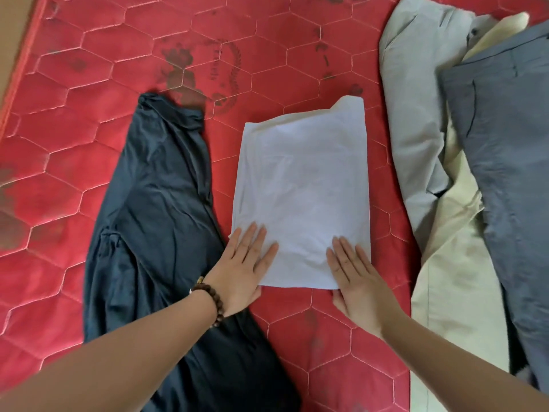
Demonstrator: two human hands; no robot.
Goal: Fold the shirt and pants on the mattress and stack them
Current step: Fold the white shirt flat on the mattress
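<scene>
A white shirt [303, 185] lies folded into a flat rectangle in the middle of the red quilted mattress [98, 58]. My left hand [246, 266] rests flat on its near left corner, fingers straight. My right hand [353, 272] lies flat on its near right corner, fingers straight too. A dark navy garment [160, 209] lies unfolded and rumpled to the left of the shirt, passing under my left forearm. On the right lie three pairs of pants: light grey [416, 108], cream [457, 278] and blue-grey [505, 144], overlapping one another.
The mattress's left edge [20, 69] runs diagonally at the upper left, with a tan floor [9, 31] beyond it. Dark stains mark the mattress behind the shirt. A brown bead bracelet [211, 298] sits on my left wrist.
</scene>
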